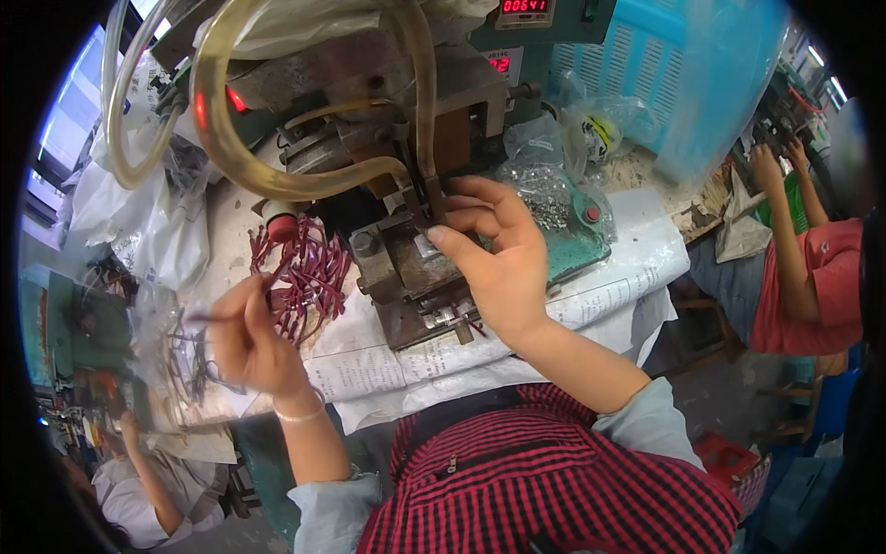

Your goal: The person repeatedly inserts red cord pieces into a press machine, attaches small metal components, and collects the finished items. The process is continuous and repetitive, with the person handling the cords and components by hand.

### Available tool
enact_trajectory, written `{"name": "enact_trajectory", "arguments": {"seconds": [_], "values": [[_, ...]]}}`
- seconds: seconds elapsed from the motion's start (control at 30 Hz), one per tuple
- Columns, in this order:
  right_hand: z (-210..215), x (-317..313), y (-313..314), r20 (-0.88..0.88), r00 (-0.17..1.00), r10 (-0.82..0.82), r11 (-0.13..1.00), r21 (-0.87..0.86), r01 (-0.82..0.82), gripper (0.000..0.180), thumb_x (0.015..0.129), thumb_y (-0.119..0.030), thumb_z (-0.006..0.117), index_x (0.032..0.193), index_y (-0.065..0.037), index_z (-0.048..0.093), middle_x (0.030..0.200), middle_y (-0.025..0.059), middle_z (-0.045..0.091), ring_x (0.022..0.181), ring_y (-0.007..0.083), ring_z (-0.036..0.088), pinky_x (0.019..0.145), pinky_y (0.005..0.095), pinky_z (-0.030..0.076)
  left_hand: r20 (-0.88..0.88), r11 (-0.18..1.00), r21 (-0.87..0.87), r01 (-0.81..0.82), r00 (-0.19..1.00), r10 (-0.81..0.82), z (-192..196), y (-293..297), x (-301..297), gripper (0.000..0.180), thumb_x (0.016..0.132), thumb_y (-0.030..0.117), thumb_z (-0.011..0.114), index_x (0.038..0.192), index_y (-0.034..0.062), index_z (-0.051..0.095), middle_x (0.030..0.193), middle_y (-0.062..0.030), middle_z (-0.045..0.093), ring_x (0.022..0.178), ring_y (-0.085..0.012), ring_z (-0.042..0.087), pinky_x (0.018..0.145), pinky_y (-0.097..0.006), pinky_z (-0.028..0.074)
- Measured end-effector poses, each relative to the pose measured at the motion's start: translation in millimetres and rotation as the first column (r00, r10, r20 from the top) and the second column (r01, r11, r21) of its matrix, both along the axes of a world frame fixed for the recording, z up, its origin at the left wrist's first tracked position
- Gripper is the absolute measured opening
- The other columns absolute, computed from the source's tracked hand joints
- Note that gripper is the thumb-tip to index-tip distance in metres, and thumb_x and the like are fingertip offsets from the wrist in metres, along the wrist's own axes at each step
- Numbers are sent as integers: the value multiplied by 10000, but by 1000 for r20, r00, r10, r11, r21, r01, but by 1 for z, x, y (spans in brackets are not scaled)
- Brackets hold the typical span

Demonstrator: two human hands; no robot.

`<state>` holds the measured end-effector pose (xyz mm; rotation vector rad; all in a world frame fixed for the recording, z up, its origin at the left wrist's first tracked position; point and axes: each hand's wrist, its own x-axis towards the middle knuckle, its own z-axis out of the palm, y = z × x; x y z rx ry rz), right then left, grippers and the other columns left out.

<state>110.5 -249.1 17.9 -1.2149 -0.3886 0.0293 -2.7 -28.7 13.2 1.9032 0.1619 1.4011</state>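
Note:
My left hand (254, 342) is slightly blurred, its fingers pinched on a thin dark red wire (276, 271) beside a pile of short dark red wires (318, 277) on the table. My right hand (508, 263) reaches into the bench press (392, 254). Its thumb and fingertips come together at the tooling, and what they hold, if anything, is hidden. Below the fingers sits a small bright metal fixture (445, 318) at the front of the press base. Two yellowed hoses (277, 185) loop down to the tooling.
A green tray (591, 249) with small metal pieces (546, 212) stands right of the press. Printed paper sheets (609, 277) cover the table's front edge. A red button (282, 228) hangs left of the tooling. Plastic bags (138, 222) and a blue crate (628, 65) flank it. Other people (803, 295) work nearby.

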Motion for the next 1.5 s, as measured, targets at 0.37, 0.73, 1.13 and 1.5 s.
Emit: {"name": "enact_trajectory", "arguments": {"seconds": [0.37,0.73,1.13,1.5], "values": [[-39,44,-65,399,910,-112,731,-587,348,325,887,-46,594,1194,-43,701,1114,186,740,1053,363,708,930,427,552,-136,610,745,269,957,-257,13,-100,36,231,796,151,873,966,61,745,1003,-108,754,548,-121,551,473,-252,410],[-93,71,-128,399,895,-200,629,-648,429,169,860,-75,694,1023,-49,730,1010,134,724,995,342,682,888,413,530,-55,622,745,242,951,-304,-5,-96,55,262,784,137,885,990,97,727,958,-64,742,546,-123,581,472,-259,438],[-99,52,-97,687,726,-29,277,-692,666,87,780,-142,753,835,-95,704,864,93,661,902,329,638,784,473,497,-173,845,411,343,939,-298,-39,-102,-1,352,754,71,856,1091,63,756,1168,-146,764,665,-180,668,547,-292,495],[-77,63,-92,294,901,-318,600,-673,431,183,898,-128,730,1057,-40,751,878,137,754,808,232,742,760,326,551,-554,789,613,47,738,386,-11,68,9,266,799,-25,717,1032,87,780,1065,-142,709,951,-313,647,849,-404,536]]}}
